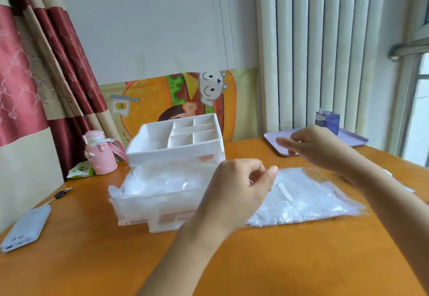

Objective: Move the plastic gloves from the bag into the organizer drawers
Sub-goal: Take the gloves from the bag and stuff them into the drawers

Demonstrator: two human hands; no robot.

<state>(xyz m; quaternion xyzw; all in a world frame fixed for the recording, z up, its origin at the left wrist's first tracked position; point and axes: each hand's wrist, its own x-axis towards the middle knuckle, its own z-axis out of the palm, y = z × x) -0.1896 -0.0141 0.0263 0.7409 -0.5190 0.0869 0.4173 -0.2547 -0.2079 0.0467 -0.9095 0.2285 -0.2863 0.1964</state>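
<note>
**Over the orange wooden table (116, 261): both hands raised between drawer and bag**

At the table's middle stands a white plastic organizer (174, 154), its top a tray of open compartments. Its upper translucent drawer (130, 205) is pulled out toward the person and heaped with crumpled clear plastic gloves (157, 184). A lower drawer (162, 225) juts out a little beneath it. Just right of the organizer a flat clear plastic bag (308, 200) lies on the table, with more filmy plastic inside it.

The left hand (234, 191) is lifted in front of the drawer's right end, fingers curled and the thumb tip close to the forefinger. The right hand (318, 148) is raised above the bag's far edge, fingers pointing left and drawn close together. Both are blurred, and I cannot tell whether either pinches a thin transparent glove.

Near the table's left edge lie a pale blue power bank (25, 228) and a dark-headed key (59, 194). A pink water bottle with a strap (99, 154) stands left of the organizer, just beside a green-and-white packet (80, 170). A cartoon burger mat (148, 96) leans against the wall behind. At the far right a lilac tray (355, 141) carries a blue carton (328, 120), in front of a white ribbed radiator (325, 47). A red-and-cream curtain (34, 63) hangs at the left.
</note>
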